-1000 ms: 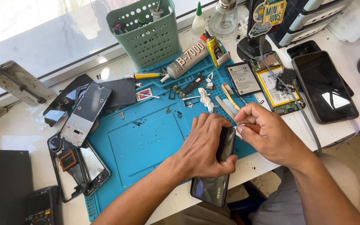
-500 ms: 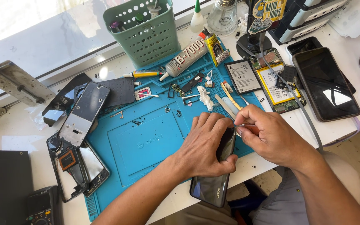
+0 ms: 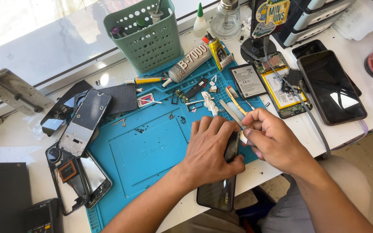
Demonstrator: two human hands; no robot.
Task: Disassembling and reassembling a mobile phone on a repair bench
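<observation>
My left hand (image 3: 210, 149) wraps over a black smartphone (image 3: 219, 190) that lies on the front edge of a blue repair mat (image 3: 152, 146), its lower end sticking out past the table. My right hand (image 3: 270, 138) is pinched on a thin metal tool (image 3: 243, 137) whose tip meets the phone's upper right edge next to my left fingers. The tool is mostly hidden by my fingers.
A green basket (image 3: 145, 36), a glue tube (image 3: 191, 62), small parts and tweezers (image 3: 232, 113) sit at the mat's back. Opened phone frames (image 3: 76, 159) lie left. A battery (image 3: 248, 80), a circuit-side phone (image 3: 281, 88) and a dark phone (image 3: 331, 88) lie right.
My right hand has closed in against the phone's upper edge, beside my left fingers. My left hand keeps its hold on the phone.
</observation>
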